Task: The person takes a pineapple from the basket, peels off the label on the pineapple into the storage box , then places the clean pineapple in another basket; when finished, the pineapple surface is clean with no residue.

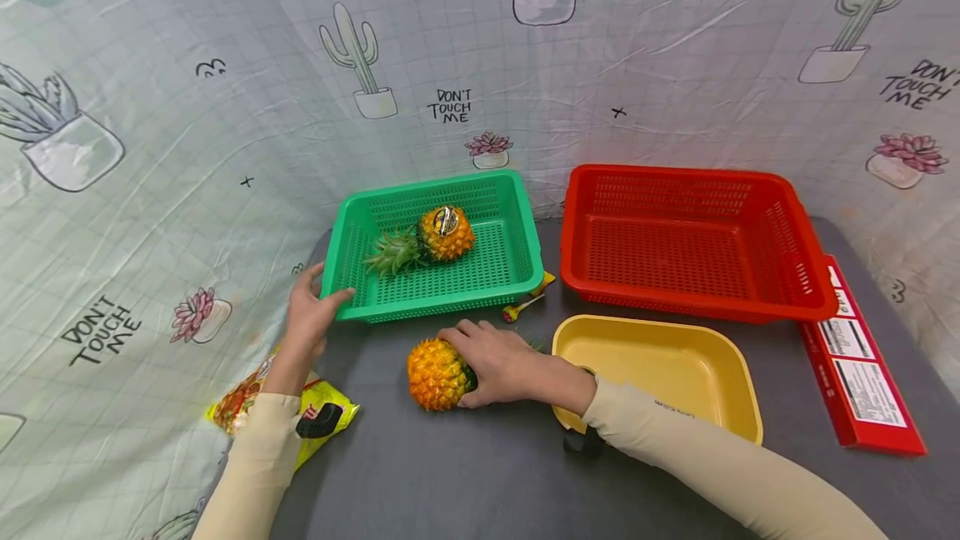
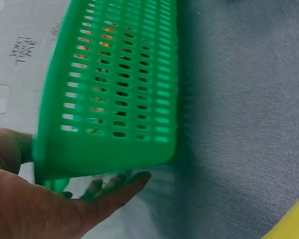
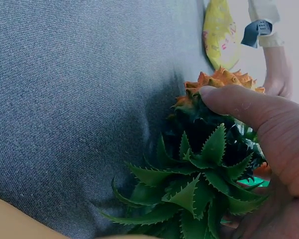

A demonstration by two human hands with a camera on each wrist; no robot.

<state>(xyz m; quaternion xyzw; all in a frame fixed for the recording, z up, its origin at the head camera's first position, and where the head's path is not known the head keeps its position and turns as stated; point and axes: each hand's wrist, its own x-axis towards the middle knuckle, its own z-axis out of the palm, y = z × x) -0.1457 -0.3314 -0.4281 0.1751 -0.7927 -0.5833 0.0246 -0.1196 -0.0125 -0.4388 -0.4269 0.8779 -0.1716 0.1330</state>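
Note:
My right hand [image 1: 502, 361] grips a small pineapple [image 1: 437, 375] on the grey table, its orange body pointing left. In the right wrist view the thumb lies across the pineapple [image 3: 224, 79], and the spiky green crown [image 3: 189, 194] faces the camera. My left hand [image 1: 310, 311] holds the near left corner of a green basket [image 1: 450, 298], thumb over the rim and fingers along the outer side. The left wrist view shows that basket [image 2: 104, 149] close up, with the left hand [image 2: 45, 199] at its corner. Inside the basket lies another pineapple [image 1: 446, 233], crown to the left.
A red basket [image 1: 697, 298] stands at the back right, with a yellow tub [image 1: 652, 327] in front of it. Far right lies a red box [image 1: 862, 365]. A yellow snack bag [image 1: 326, 415] sits under the left forearm. A lollipop [image 1: 512, 312] lies beside the green basket.

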